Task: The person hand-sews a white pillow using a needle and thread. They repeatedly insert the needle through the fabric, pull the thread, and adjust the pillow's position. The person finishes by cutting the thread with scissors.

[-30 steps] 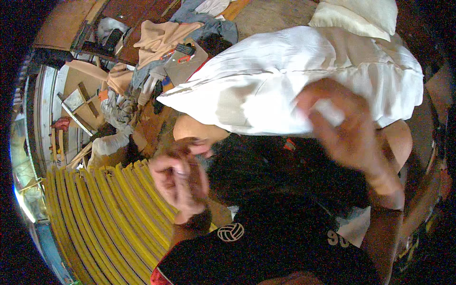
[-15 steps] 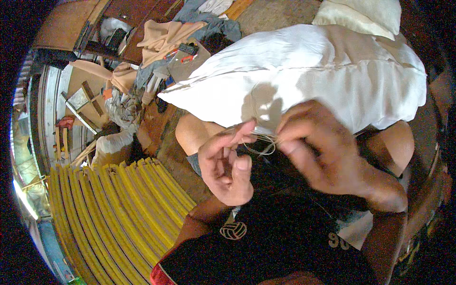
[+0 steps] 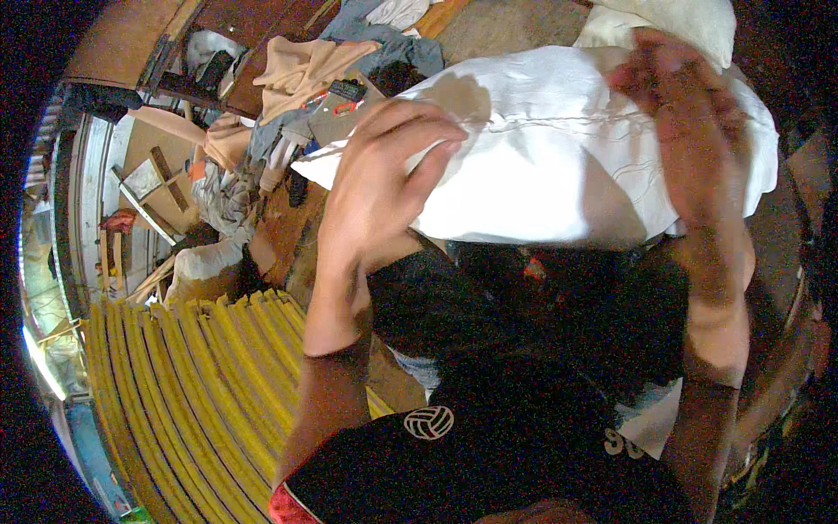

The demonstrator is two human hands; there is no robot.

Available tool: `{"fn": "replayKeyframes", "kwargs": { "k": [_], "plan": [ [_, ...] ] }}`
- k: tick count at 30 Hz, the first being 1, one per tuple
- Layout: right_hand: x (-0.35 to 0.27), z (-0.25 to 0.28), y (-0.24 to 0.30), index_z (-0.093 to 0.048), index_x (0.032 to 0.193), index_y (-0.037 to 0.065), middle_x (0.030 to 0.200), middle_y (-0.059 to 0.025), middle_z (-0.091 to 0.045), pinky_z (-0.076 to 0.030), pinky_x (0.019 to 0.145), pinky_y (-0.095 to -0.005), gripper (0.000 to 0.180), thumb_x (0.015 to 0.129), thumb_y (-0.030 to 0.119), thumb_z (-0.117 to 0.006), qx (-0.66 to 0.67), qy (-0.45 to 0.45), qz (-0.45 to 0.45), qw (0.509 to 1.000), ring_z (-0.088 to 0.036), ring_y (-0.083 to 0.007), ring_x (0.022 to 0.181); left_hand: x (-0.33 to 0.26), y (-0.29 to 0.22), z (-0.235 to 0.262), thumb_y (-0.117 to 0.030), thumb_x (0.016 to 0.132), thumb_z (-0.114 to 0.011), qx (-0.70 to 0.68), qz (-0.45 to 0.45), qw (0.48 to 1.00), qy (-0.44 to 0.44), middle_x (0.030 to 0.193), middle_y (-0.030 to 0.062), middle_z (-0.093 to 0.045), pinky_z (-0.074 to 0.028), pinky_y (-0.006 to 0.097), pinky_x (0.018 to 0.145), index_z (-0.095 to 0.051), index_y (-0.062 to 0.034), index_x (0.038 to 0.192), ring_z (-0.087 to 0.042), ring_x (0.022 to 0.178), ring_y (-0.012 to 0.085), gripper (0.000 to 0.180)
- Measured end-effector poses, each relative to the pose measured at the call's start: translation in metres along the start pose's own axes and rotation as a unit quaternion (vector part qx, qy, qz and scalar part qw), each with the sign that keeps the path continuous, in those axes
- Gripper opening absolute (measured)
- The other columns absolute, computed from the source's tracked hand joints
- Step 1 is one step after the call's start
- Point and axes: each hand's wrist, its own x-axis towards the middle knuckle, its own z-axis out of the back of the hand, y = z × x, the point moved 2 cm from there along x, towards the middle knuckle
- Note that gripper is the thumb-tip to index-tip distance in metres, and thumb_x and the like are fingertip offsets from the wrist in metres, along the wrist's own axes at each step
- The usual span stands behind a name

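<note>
A stuffed white pillow (image 3: pixel 524 188) lies across my lap, with a puckered seam (image 3: pixel 576 122) running along its length. My left hand (image 3: pixel 380 170) is over the pillow's left end. Its thumb and forefinger tips come together in a pinch near the seam; whatever lies between them is too small to make out. Over the pillow's right part is my right hand (image 3: pixel 685 113), raised and smeared by motion, so its grip is unclear. Shadows of the hands fall on the white cloth. The thread loop seen before does not show now.
To my left stands a stack of yellow-edged sheets (image 3: pixel 201 375). A second pale pillow (image 3: pixel 672 22) is at the far right. Beyond my left hand lie a peach cloth (image 3: pixel 301 79), a black remote (image 3: pixel 347 90) and a wooden frame (image 3: pixel 153 188).
My hands were close together over my lap with a looped thread between them. They have since moved apart and away from me, left hand to the pillow's left end, right hand to its far right.
</note>
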Motion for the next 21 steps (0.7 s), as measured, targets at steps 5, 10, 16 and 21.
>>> {"fn": "replayKeyframes", "kwargs": {
  "k": [5, 10, 16, 21],
  "plan": [
    [-0.010, -0.045, -0.007, -0.065, 0.122, 0.000, 0.100, -0.0058, -0.069, -0.051, 0.084, -0.0286, 0.031, 0.099, 0.019, -0.060, 0.005, 0.008, -0.122, 0.992, -0.063, -0.0130, 0.088, 0.009, 0.023, -0.031, -0.009, 0.082, -0.070, 0.029, 0.024, 0.999, 0.037, 0.095, 0.0124, -0.069, -0.051, 0.042, 0.083, -0.073, -0.0047, 0.094, -0.063, 0.090, 0.0333, 0.012],
    [-0.010, -0.051, -0.016, -0.070, 0.114, 0.002, 0.100, -0.0049, -0.071, -0.052, 0.081, -0.0265, 0.027, 0.097, 0.021, -0.061, -0.029, 0.067, -0.135, 0.988, -0.063, -0.0123, 0.086, -0.002, 0.018, -0.045, -0.009, 0.081, -0.072, 0.044, 0.058, 0.996, -0.050, 0.094, 0.0125, -0.069, -0.052, 0.042, 0.081, -0.074, -0.0052, 0.094, -0.063, 0.089, 0.0323, 0.013],
    [-0.001, -0.065, -0.042, -0.069, 0.112, 0.000, 0.102, -0.0080, -0.071, -0.054, 0.085, -0.0285, 0.027, 0.099, 0.022, -0.060, -0.050, 0.033, -0.129, 0.990, -0.066, -0.0139, 0.093, -0.004, 0.014, -0.053, -0.010, 0.079, -0.075, 0.068, 0.062, 0.994, -0.061, 0.091, 0.0117, -0.067, -0.052, 0.041, 0.080, -0.074, -0.0055, 0.094, -0.062, 0.087, 0.0313, 0.016],
    [-0.003, -0.069, -0.053, -0.067, 0.113, -0.001, 0.102, -0.0095, -0.071, -0.055, 0.086, -0.0287, 0.025, 0.100, 0.020, -0.058, -0.025, 0.015, -0.132, 0.991, -0.067, -0.0149, 0.094, -0.004, 0.013, -0.048, -0.010, 0.079, -0.074, 0.075, 0.058, 0.994, -0.048, 0.091, 0.0122, -0.066, -0.052, 0.042, 0.080, -0.073, -0.0048, 0.091, -0.062, 0.087, 0.0314, 0.013]
  ]
}}
